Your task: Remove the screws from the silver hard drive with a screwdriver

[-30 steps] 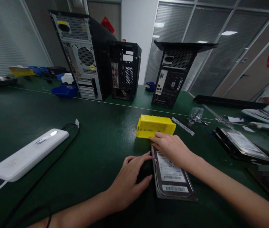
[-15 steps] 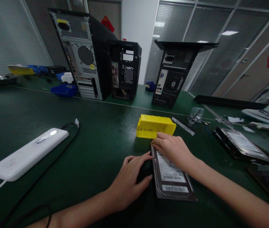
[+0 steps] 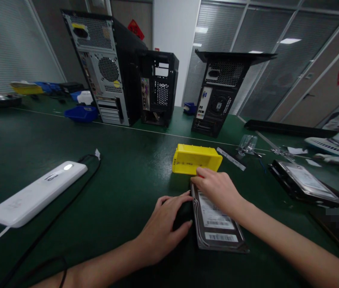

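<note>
Between the hands on the green tabletop (image 3: 121,168) lies the hard drive (image 3: 216,222); the left hand (image 3: 162,230), fingers spread, touches its left edge, while the right hand (image 3: 216,186), fingers curled, covers its far end.

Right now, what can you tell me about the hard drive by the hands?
The hard drive is a flat, dark, metal-looking block with a paler rim and white printed labels, one with a barcode. It lies label side up on the green table, just in front of the yellow bin. The left hand touches its left edge with its fingertips; the right hand covers its far end.
</note>
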Available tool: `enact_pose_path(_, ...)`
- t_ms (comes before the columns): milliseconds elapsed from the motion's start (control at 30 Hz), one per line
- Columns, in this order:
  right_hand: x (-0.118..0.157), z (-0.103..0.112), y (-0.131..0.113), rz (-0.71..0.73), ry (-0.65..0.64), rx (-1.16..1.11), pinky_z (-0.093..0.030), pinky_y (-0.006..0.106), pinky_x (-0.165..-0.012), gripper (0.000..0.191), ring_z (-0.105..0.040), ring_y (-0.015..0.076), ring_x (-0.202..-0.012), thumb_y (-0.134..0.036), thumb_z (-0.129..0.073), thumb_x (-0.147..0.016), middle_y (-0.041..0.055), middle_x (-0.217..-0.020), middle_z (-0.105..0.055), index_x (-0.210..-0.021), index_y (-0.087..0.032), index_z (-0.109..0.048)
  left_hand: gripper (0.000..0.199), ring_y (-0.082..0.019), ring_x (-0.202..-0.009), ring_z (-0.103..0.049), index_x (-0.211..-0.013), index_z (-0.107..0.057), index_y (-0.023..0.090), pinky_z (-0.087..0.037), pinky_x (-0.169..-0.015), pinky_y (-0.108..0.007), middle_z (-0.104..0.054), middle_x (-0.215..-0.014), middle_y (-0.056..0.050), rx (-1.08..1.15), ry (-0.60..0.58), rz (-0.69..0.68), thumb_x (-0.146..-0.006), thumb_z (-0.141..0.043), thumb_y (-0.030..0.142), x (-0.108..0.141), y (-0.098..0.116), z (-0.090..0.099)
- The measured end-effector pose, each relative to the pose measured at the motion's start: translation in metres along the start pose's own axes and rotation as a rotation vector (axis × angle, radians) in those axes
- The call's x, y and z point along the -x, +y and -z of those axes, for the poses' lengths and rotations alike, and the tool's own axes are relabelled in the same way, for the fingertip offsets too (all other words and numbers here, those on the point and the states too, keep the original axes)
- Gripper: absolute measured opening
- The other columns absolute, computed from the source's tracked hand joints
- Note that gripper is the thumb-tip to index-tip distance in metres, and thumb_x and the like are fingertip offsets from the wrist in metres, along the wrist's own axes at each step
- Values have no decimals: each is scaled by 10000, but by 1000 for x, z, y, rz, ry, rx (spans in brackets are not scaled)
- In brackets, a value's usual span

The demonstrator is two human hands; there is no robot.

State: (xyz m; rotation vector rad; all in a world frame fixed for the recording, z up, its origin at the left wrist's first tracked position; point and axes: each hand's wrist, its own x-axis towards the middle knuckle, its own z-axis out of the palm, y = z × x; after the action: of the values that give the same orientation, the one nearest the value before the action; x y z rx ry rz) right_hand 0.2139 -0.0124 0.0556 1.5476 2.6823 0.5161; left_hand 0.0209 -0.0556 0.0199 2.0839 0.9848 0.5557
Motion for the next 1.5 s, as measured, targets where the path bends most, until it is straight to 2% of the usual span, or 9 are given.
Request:
enact_pose_path(200, 1, 4, -3, 78, 4, 45, -368, 268, -533, 207, -628, 199, -858, -102, -552, -841, 64, -940, -634, -983, -160, -691, 480, -235, -1224, -443, -1321, -417, 212, -286, -1065, -435, -470, -1399, -60, -1, 3, -4, -857, -539, 228, -1, 0, 0)
enact_pose_path(367, 0, 4, -1, 105, -2, 55, -348, 260, -513, 188, -625, 191, -827, -106, -569, -830, 67, -922, -633, -956, -158, -699, 490, -240, -1237, -433, -1335, -407, 206, -281, -1068, -444, -475, -1395, -68, 7, 8, -4, -860, -528, 233, -2, -1, -1)
enact_pose_path(467, -1, 4, 1, 99, -2, 50, -327, 253, -502, 154, -627, 182, -814, -136, -589, -826, 52, -900, -629, -921, -181, -701, 497, -241, -1224, -446, -1344, -401, 210, -285, -1065, -450, -487, -1384, -70, 18, 13, 1, -862, -521, 234, -2, -1, -1)
enact_pose_path(667, 0, 2, 1, 84, -3, 50, -324, 250, -504, 211, -637, 188, -838, -148, -586, -834, 56, -921, -629, -1012, -186, -692, 499, -242, -1216, -448, -1344, -404, 214, -299, -1057, -451, -486, -1386, -67, 26, 19, 5, -859, -520, 236, 0, -1, -1)
enact_pose_path(967, 2, 2, -1, 42, -12, 26, -321, 248, -496, 225, -646, 177, -789, -137, -586, -825, 55, -878, -635, -1017, -181, -694, 512, -238, -1217, -445, -1345, -397, 213, -304, -1052, -438, -489, -1383, -58, 24, 18, 0, -851, -527, 218, -1, 0, -1)
enact_pose_path(1500, 4, 3, 4, 47, -8, -16, -317, 247, -524, 208, -652, 164, -823, -157, -576, -835, 25, -895, -641, -1011, -206, -675, 379, -250, -1195, -466, -1216, -474, 241, -321, -1040, -460, -512, -1358, -47, 37, 37, 3, -843, -535, 208, -1, 2, 1)
